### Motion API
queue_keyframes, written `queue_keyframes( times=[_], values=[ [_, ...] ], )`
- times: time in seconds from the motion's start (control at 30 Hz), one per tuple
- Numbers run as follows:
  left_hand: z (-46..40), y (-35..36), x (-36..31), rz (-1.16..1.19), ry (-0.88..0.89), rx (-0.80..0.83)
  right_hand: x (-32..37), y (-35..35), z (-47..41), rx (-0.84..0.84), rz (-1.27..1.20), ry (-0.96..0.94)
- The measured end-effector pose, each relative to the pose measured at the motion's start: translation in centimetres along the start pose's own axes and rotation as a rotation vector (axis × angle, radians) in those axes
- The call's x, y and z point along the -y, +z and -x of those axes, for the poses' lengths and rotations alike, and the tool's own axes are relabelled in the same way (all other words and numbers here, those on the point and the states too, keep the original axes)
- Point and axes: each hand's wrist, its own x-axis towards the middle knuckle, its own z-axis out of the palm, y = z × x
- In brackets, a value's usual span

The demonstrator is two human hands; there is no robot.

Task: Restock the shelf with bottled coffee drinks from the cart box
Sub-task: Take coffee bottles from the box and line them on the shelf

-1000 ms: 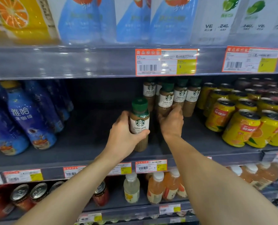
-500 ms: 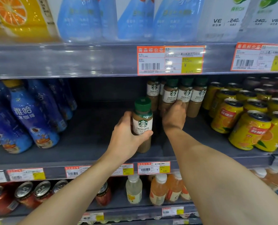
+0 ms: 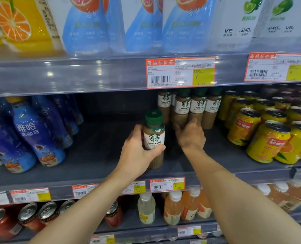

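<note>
My left hand (image 3: 137,152) grips a brown caffe latte bottle (image 3: 154,138) with a green cap, upright on the dark middle shelf (image 3: 97,155) near its front. Behind and to the right stands a cluster of several matching coffee bottles (image 3: 199,106). My right hand (image 3: 190,136) reaches into that cluster, thumb and fingers round the lower part of its front-left bottle (image 3: 182,107); the fingertips are hidden behind the hand. The cart box is out of view.
Blue bottles (image 3: 35,132) fill the shelf's left side and yellow orange-drink cans (image 3: 269,138) its right, with a bare stretch between. Price tags (image 3: 167,184) line the shelf edge. Juice bottles (image 3: 172,206) and red cans (image 3: 28,217) stand below, large cartons (image 3: 93,23) above.
My right hand has pushed slightly deeper toward the back cluster of bottles. My left hand keeps its hold on the front bottle in about the same spot.
</note>
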Motion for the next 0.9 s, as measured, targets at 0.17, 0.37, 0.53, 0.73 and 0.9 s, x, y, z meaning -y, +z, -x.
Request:
queue_keyframes(
  times=[0.17,0.37,0.53,0.73,0.9],
  values=[
    [-1.1,0.8,0.5,-0.016,0.008,0.012,-3.7,-2.7,1.6,0.449,0.211,-0.055],
    [-3.7,2.0,0.5,-0.061,-0.019,0.044,-5.8,-5.4,5.4,0.577,0.408,-0.280],
    [-6.0,3.6,0.3,-0.067,-0.055,0.013,-6.4,-5.3,6.9,0.453,0.505,-0.365],
    [-8.3,4.9,0.1,-0.032,-0.041,-0.022,-6.3,-5.3,7.0,0.414,0.523,-0.390],
    [-11.2,5.4,-0.6,-0.089,-0.068,0.003,-6.6,-5.0,6.9,0.415,0.516,-0.390]
  ],
)
